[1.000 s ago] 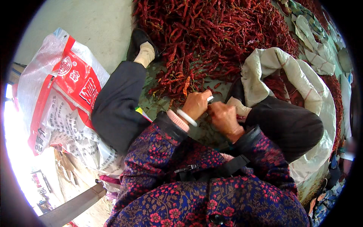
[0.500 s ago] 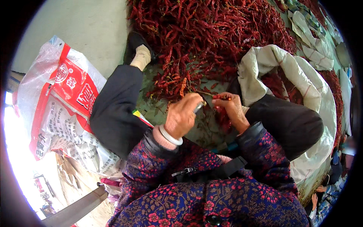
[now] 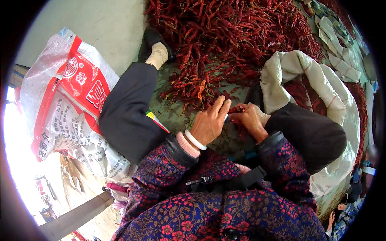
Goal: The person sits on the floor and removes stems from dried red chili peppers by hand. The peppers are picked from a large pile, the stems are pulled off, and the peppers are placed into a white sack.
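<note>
My left hand point(image 3: 210, 122) has its fingers bent forward around a small pale object point(image 3: 226, 117) that is mostly hidden, with a white bangle at the wrist. My right hand point(image 3: 250, 119), just beside it, is closed on dried red chilies point(image 3: 240, 109), some hanging below the fingers. Just beyond both hands lies a large pile of dried chilies point(image 3: 225, 32) on the greenish-grey floor point(image 3: 84, 24). An open white woven sack point(image 3: 335, 98) with chilies inside is at my right, around my bent leg.
A red and white printed plastic sack point(image 3: 56, 108) lies at my left beside my leg, above a grey metal bar point(image 3: 76, 213). Cloths and sacks point(image 3: 337, 48) line the upper right. Part of another person, with hands and a patterned sleeve point(image 3: 345, 219), shows at the lower right edge.
Since half a second ago my left hand has moved up and right toward my right hand, its fingers reaching further forward. The chilies in my right hand are now partly covered.
</note>
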`<state>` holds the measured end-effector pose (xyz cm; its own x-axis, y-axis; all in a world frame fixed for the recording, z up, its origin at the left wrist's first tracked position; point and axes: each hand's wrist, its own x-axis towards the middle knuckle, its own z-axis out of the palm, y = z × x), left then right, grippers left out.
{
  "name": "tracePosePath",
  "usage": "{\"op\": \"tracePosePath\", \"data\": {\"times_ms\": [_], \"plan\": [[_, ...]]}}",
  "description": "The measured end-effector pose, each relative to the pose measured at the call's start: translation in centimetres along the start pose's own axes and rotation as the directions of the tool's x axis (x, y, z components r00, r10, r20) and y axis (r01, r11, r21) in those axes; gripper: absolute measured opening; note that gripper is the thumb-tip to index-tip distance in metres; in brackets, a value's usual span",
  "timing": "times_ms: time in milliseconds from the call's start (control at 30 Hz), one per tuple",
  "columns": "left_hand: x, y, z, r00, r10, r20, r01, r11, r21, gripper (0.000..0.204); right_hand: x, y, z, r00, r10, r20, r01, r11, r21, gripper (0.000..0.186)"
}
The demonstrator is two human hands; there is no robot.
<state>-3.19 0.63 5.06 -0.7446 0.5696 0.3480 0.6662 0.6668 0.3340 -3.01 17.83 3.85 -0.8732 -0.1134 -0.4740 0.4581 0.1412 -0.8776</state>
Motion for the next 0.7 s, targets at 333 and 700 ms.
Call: {"op": "tracePosePath", "data": {"times_ms": [333, 700], "plan": [[-1.3, -1.6, 2.0, 0.977, -0.088, 0.194, 0.147, 0.939, -0.312, 0.018, -0.7, -1.1, 0.4, 0.986, 0.108, 0.129, -0.115, 0.992, 0.043, 0.015], [-1.5, -2.9, 2.1, 0.923, -0.124, 0.363, 0.338, 0.711, -0.616, 0.016, -0.6, -1.3, 0.0, 0.969, 0.145, 0.199, -0.176, 0.974, 0.145, 0.014]]}}
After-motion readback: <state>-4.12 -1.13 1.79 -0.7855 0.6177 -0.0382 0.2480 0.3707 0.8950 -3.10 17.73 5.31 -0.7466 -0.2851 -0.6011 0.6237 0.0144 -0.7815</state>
